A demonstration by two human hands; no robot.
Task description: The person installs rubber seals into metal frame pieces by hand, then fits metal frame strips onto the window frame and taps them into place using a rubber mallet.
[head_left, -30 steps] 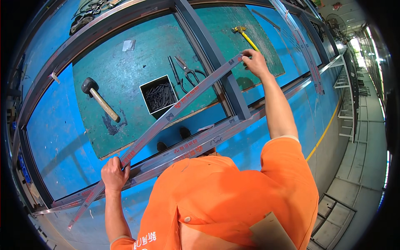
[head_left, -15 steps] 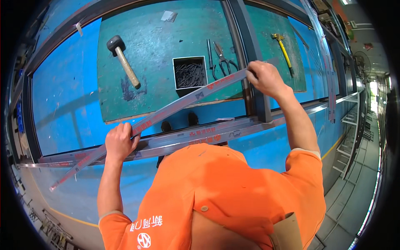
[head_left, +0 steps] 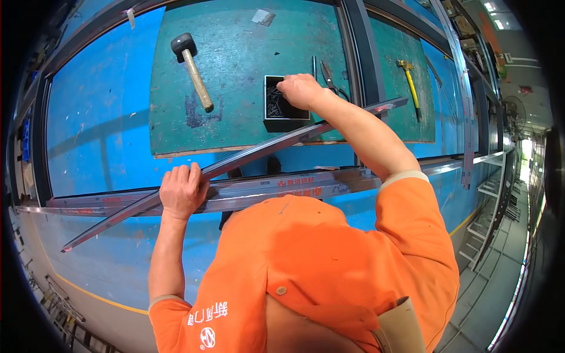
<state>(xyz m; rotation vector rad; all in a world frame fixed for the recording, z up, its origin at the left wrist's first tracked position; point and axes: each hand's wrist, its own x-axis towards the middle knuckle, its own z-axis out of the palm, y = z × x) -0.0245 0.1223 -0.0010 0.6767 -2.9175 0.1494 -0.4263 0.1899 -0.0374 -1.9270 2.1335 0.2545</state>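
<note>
The right forearm (head_left: 366, 128) hides part of the long bar (head_left: 259, 149).

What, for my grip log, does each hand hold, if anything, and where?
Left hand: the metal bar, left of its middle. Right hand, at the box: cannot tell.

White characters (head_left: 208, 313) are printed in a row on the orange shirt (head_left: 353, 247), and a round white emblem (head_left: 207, 337) is set just beside them. Red characters (head_left: 297, 181) are borne in two lines, one above the other, by the metal bars (head_left: 244, 193) in front of the shirt. Fainter reddish print is seen toward the left end of those bars, too small to be read. On the slanting bar (head_left: 253, 153), a reddish patch (head_left: 385, 107) is shown near the right end, but no lettering can be made out.
</note>
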